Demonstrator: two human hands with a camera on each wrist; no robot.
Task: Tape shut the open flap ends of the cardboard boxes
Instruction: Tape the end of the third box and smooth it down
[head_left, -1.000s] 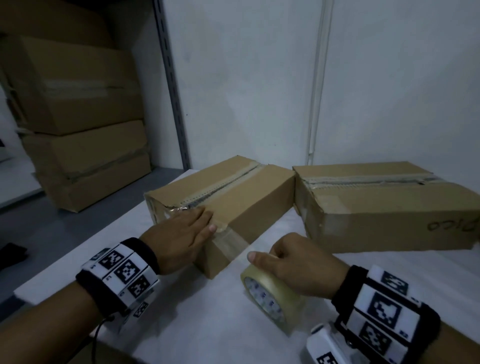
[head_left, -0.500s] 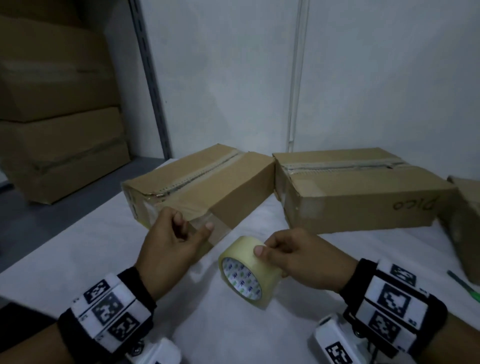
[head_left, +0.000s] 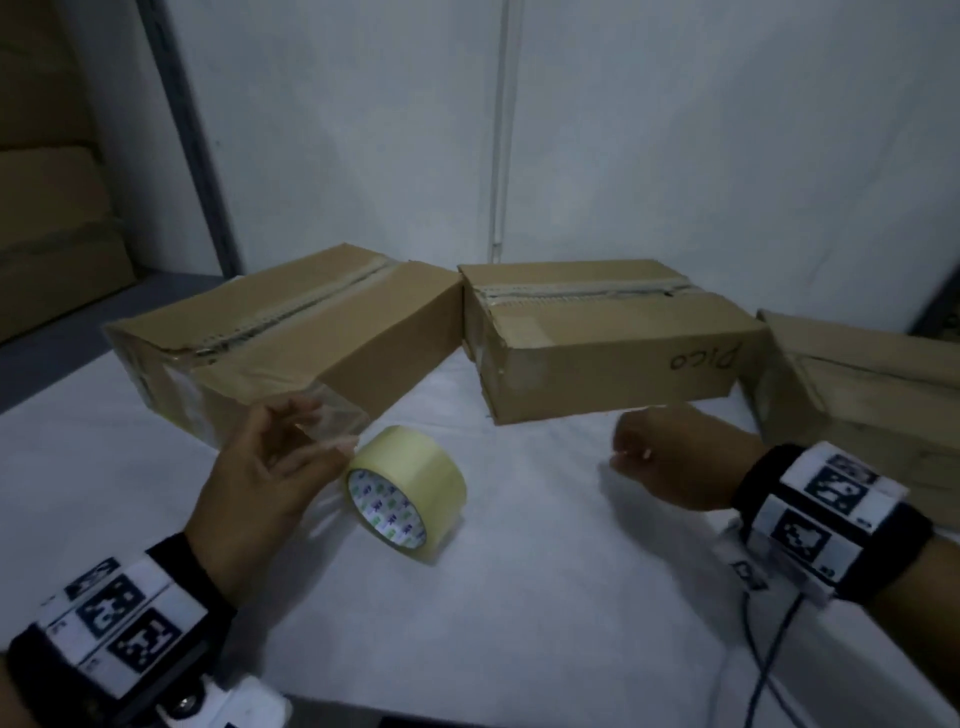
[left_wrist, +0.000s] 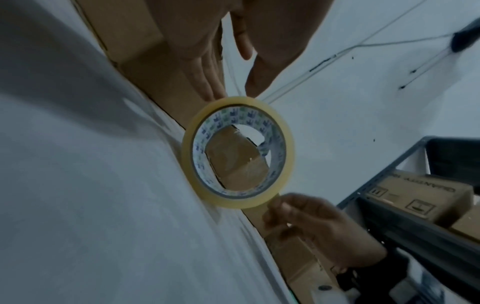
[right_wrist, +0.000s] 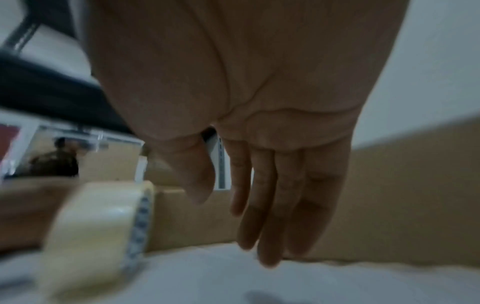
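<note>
A roll of clear packing tape (head_left: 415, 467) stands on edge on the white table (head_left: 519, 597). A strip of tape (head_left: 337, 415) runs from it up to the near end of the left cardboard box (head_left: 311, 322). My left hand (head_left: 327, 431) holds that strip between thumb and fingers just beside the roll; the left wrist view shows the roll (left_wrist: 188, 152) right under my fingertips. My right hand (head_left: 623, 452) hovers off to the right, loosely relaxed and holding nothing, in front of the middle box (head_left: 613, 338). In the right wrist view its fingers (right_wrist: 267, 236) hang straight, with the roll (right_wrist: 91, 222) to the left.
A third box (head_left: 857, 389) lies at the right edge of the table. More boxes (head_left: 52, 234) are stacked at the far left past the table edge. A cable (head_left: 769, 675) trails from my right wrist. A metal shelf (left_wrist: 415, 226) holds cartons.
My right hand let go of the tape roll and moved right. The roll now stands alone on the table. My left hand slid from the box end along the strip toward the roll.
</note>
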